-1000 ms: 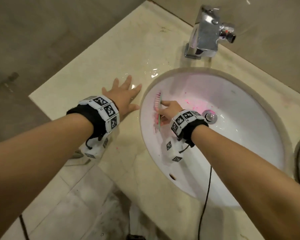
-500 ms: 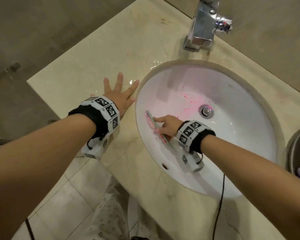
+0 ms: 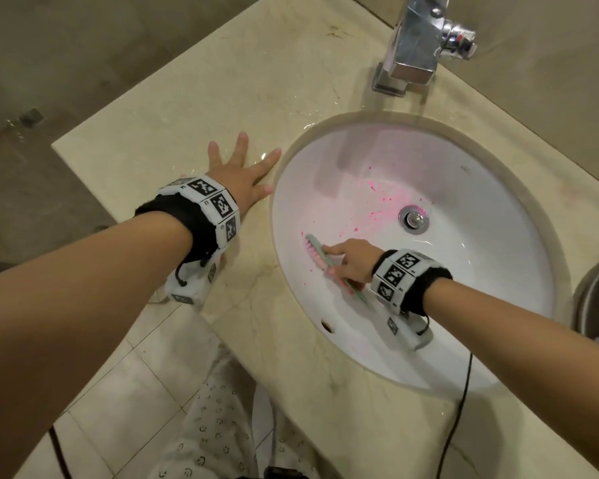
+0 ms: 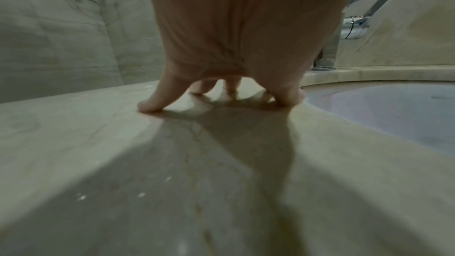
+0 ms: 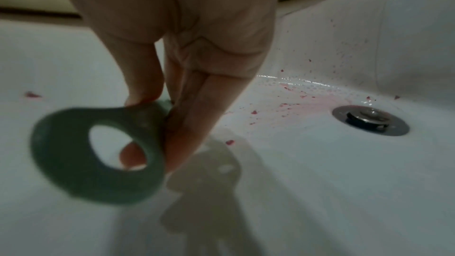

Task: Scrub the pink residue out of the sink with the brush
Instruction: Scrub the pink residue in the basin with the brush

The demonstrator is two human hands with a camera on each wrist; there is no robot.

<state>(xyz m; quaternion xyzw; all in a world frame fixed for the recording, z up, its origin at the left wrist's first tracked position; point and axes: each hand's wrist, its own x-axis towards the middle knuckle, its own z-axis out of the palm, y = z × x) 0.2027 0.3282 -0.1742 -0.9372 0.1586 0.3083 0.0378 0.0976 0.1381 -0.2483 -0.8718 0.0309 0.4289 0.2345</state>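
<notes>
In the sink (image 3: 481, 323), seen from the head, the right hand (image 3: 351, 262) grips the brush (image 3: 317, 254), bristles on the left wall; residue (image 3: 381, 205) lies near the drain (image 3: 414, 218). Left wrist: the left hand (image 4: 234, 36) rests splayed, holding nothing, on the bench (image 4: 123, 163). Right wrist: fingers (image 5: 147, 69) pinch the handle. Mid-scrub, probably; next, sweep toward the drain.

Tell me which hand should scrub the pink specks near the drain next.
Right. The right hand already grips the brush inside the sink, close to the pink residue. The left hand lies flat on the counter.
</notes>
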